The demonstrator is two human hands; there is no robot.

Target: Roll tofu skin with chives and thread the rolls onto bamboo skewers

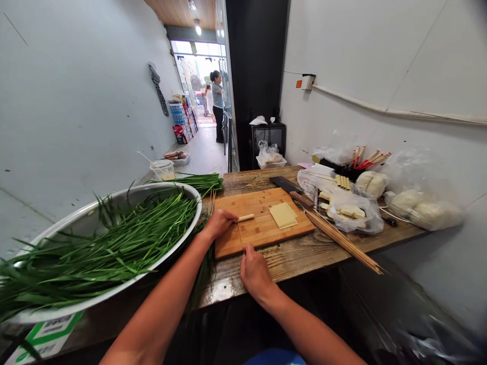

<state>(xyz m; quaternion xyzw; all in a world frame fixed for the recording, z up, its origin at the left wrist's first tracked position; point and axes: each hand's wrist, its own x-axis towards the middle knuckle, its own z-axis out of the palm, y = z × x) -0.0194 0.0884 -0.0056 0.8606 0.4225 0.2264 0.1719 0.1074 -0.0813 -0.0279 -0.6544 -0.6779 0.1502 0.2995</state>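
Note:
My left hand grips a small rolled-up pale tofu sheet at the left edge of a wooden cutting board. Just below the board's front edge, my right hand pinches a thin bamboo skewer that points up towards the roll. A short stack of flat tofu sheets lies in the middle of the board. To the right lies a bundle of bamboo skewers, slanting off the table's edge.
A big metal basin full of green chives sits at the left, more chives behind it. A cleaver, plastic bags of food and chopsticks are at the right. People stand far down the corridor.

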